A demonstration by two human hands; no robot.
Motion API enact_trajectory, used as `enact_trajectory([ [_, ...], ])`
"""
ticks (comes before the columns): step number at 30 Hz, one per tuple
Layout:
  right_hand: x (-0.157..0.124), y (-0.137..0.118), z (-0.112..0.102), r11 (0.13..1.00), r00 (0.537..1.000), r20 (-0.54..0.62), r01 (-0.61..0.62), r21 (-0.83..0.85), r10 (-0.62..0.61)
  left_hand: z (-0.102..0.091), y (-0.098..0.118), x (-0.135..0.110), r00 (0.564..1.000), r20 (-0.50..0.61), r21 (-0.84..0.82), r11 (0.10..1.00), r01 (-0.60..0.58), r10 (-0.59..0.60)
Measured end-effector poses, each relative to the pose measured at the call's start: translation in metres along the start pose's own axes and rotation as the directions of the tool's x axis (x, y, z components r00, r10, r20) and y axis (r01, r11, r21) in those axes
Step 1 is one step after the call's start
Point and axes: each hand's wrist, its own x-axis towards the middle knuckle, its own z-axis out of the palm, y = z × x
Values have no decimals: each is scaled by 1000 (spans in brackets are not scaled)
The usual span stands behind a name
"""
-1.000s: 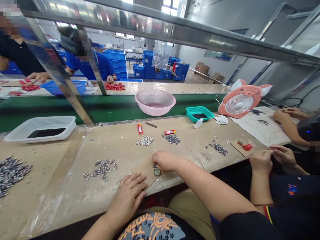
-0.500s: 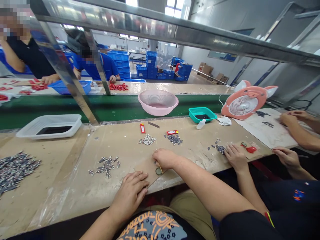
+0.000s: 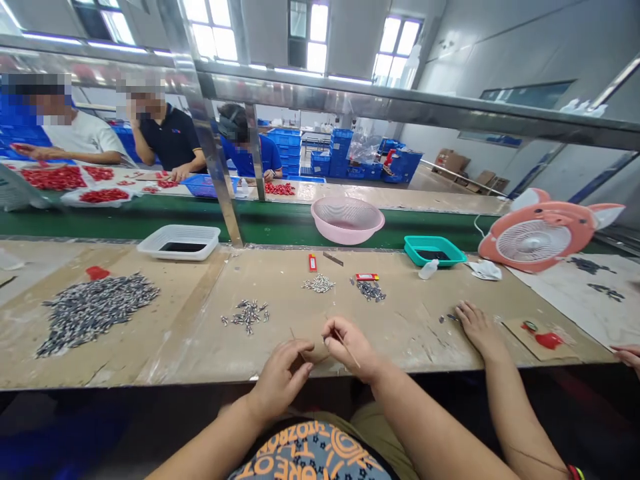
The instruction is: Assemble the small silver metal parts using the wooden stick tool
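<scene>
Pinching a thin wooden stick (image 3: 355,361) between thumb and fingertips, the right hand (image 3: 351,347) sits just above a small square of brown cardboard (image 3: 316,348) at the bench's near edge, with the stick slanting down toward 5 o'clock. The grip is close and pencil-like, which seems suited to fine work. The left hand (image 3: 283,377) lies at the card's 8 o'clock, its fingers loosely curled toward the right hand; whether they hold anything is too small to tell. The card sits directly in front of the person, probably so that both hands can work on it.

From the card, a loose pile of small metal parts (image 3: 246,316) lies at 10 o'clock on the pale, plastic-covered bench (image 3: 410,337). Smaller clusters of similar silvery parts (image 3: 319,283) and darker ones (image 3: 370,291) lie at 12 and 1 o'clock, all within easy reach. A much larger heap of dark-and-silver parts (image 3: 95,313) spreads out at 9 o'clock. At 3 o'clock, a co-worker's hand (image 3: 480,330) rests spread on the bench, well apart from the person's own.
</scene>
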Motion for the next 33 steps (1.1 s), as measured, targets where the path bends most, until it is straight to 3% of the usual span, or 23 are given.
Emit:
enact_trajectory([
  [2, -18, -2, 18, 967, 999, -17, -22, 254, 28, 7, 10, -5, 995, -63, -137, 988, 75, -84],
  [5, -36, -1, 38, 920, 993, -96, -19, 392, 61, 16, 21, -10, 985, -95, -255, 960, 118, -147],
  [12, -53, 6, 49, 972, 967, -254, 80, 221, -22, 22, 35, -17, 980, -82, -246, 956, 159, -184],
  [18, -62, 14, 52, 929, 974, -228, 71, 362, 15, 16, 45, -20, 973, -127, -212, 964, 162, -191],
  [21, -62, 16, 54, 904, 974, -223, 62, 422, 37, 14, 45, -21, 968, -148, -276, 948, 158, -204],
  [24, -61, 15, 55, 863, 978, -200, 48, 503, 62, 17, 44, -20, 949, -106, -462, 860, 217, -296],
  [30, -60, 14, 48, 880, 988, -142, 8, 474, 67, 25, 38, -17, 876, 89, -752, 545, 371, -474],
  [33, -63, 25, 32, 941, 980, -198, 33, 337, 36, 23, 28, -12, 839, 76, -751, 522, 404, -539],
])
